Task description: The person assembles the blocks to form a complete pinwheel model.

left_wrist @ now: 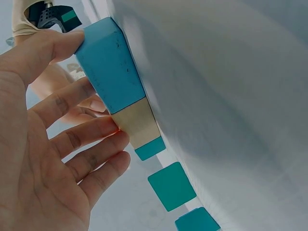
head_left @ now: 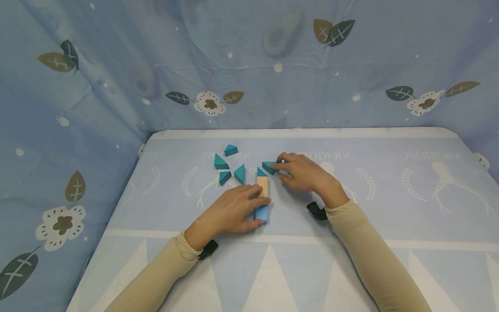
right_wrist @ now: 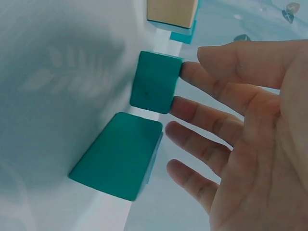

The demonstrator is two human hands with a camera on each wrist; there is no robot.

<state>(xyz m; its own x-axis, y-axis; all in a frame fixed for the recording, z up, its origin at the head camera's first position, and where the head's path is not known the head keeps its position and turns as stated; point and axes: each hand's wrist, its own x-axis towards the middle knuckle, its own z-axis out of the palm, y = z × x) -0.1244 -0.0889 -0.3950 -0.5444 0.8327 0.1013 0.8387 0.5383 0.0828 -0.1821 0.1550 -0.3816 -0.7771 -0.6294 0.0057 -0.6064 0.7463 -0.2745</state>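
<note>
Blue block (head_left: 261,214) under the left hand (head_left: 234,208), teal triangular block (head_left: 267,167) at the right hand (head_left: 303,173)

Left fingers are loosely spread and slightly bent: the thumb tip meets the blue block's near end, the index finger lies by its far end, and the middle finger touches the plain wooden block (head_left: 263,183). How firmly they press cannot be told. Right fingers are parted and gently bent too, index and middle fingertips touching the teal triangular block, thumb tip apart from it.

Both hands have their backs up, the right one farther forward. Forearms in beige sleeves (head_left: 374,255) angle inward from the lower edge, a black device (head_left: 316,211) at each wrist.

Under the left fingers, the blue block, wooden block and small teal tip (head_left: 261,172) form a row running away from the person; the teal triangular block is just right of that tip. Four more teal pieces (head_left: 221,162) lie scattered left of it on the printed table (head_left: 425,216). Patterned cloth (head_left: 249,43) hangs behind.
</note>
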